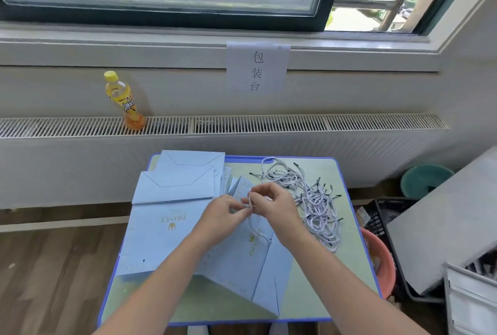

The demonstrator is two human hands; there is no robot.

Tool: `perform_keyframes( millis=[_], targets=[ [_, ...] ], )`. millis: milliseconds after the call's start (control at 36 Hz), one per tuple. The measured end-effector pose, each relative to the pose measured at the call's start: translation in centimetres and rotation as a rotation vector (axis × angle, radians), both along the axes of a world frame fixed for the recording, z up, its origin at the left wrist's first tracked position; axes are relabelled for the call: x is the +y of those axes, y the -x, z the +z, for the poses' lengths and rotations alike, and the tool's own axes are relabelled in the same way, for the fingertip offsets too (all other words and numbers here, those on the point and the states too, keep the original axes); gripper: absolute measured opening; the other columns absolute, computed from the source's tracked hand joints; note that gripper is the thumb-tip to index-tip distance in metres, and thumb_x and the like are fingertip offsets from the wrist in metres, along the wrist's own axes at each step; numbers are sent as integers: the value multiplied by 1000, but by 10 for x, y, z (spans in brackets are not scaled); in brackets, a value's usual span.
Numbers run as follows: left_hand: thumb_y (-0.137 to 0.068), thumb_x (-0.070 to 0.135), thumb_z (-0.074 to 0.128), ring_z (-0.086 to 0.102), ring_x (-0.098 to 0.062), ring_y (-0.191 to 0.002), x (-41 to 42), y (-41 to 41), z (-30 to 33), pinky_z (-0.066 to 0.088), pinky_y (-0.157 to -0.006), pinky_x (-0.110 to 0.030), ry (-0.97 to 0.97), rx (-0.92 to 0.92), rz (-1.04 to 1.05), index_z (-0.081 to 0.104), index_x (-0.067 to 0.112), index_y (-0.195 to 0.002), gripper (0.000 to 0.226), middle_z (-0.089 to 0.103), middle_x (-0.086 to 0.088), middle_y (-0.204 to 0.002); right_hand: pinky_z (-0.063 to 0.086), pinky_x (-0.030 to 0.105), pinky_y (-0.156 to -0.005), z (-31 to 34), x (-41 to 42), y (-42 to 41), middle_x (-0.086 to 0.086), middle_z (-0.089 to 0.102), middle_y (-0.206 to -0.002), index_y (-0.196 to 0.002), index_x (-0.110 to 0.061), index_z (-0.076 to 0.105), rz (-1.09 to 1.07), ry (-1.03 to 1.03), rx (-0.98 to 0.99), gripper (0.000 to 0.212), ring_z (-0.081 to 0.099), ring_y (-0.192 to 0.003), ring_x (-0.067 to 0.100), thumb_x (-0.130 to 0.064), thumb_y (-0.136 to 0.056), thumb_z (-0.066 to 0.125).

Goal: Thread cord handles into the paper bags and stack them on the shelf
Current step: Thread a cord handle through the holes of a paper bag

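Landmark: the blue-edged table (pixel 349 267); every place below is given relative to it.
Bag in hand: a pale blue paper bag (pixel 242 259) lies flat at the table's middle, its mouth end toward the far side, under both hands.
Cord in hand: one white-and-grey cord handle (pixel 250 200) stands up in a short loop between the two hands, just above the bag's far end; a thin stretch of it trails back over the bag's face.
Left hand: the left hand (pixel 223 213) has fingers curled, pinching the cord low, near the paper.
Right hand: the right hand (pixel 271 204) has fingers curled over the cord's upper part, pinching it too.
Spare cords: a loose pile of cords (pixel 314 200) lies on the table's right side, just beside the right hand.
Waiting bags: a stack of flat bags (pixel 174 200) covers the table's left and far-left part.
Off the table: a yellow bottle (pixel 123 100) stands on the radiator grille beyond the far edge; a paper sign (pixel 258 68) hangs on the wall above.
Step, as judged: threading a cord end through a punched hole near the bag's mouth; the hole itself is hidden by the fingers.
Doing it well: likely best to hold the paper steady beside the hole, lead with the stiff black tip, pull gently so the hole does not tear, and keep the slack from tangling.
Shelf: I cannot tell which surface it is.
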State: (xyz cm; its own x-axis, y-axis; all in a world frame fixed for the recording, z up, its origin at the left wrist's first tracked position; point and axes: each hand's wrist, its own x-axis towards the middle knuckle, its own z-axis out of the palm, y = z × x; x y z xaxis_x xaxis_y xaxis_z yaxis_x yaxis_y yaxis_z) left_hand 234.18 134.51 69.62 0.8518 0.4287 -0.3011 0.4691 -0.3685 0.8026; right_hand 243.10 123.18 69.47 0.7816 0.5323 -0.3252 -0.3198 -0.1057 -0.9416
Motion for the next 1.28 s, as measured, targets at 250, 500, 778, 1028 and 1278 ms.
perform_keyframes(
  millis=[250, 500, 778, 1028, 1278],
  targets=[
    [-94, 31, 57, 54, -9, -76, 0, -6, 0, 39, -65, -23, 112, 84, 157, 67, 20, -72, 27, 59, 11, -75, 59, 36, -79, -13, -5, 2, 8, 62, -80, -90, -5, 60, 10, 29, 40, 13, 66, -74, 20, 6, -84, 62],
    [-91, 31, 62, 46, -8, -59, 3, -2, -2, 34, -57, -22, 279, 142, 142, 66, 11, -62, 35, 55, 2, -61, 53, 28, -62, -15, -14, 14, 9, 66, -79, -91, -6, 49, 263, 96, -5, 22, 70, -68, 21, 6, -85, 67],
    [-85, 20, 69, 48, 7, -54, -2, 0, -10, 36, -55, -7, 240, 27, 130, 75, 13, -74, 15, 58, 15, -56, 53, 30, -64, -24, -11, 7, 5, 69, -74, -93, -4, 64, 39, 150, 329, 14, 67, -65, 16, -6, -95, 51],
    [-85, 21, 68, 58, -3, -81, -3, 7, -12, 42, -72, -17, -24, 39, 59, 72, 18, -71, 15, 63, 7, -82, 52, 29, -68, -18, 6, -10, 5, 68, -89, -93, -10, 65, -79, 40, 423, 8, 65, -78, 16, -15, -95, 60],
    [-88, 22, 65, 55, -2, -77, -3, 9, -11, 38, -66, -10, -92, 38, 13, 72, 16, -78, 14, 60, 6, -83, 50, 25, -61, -16, 14, -9, -3, 65, -78, -99, -11, 64, 15, 248, 319, 25, 59, -62, 9, -33, -89, 69]
  ],
)
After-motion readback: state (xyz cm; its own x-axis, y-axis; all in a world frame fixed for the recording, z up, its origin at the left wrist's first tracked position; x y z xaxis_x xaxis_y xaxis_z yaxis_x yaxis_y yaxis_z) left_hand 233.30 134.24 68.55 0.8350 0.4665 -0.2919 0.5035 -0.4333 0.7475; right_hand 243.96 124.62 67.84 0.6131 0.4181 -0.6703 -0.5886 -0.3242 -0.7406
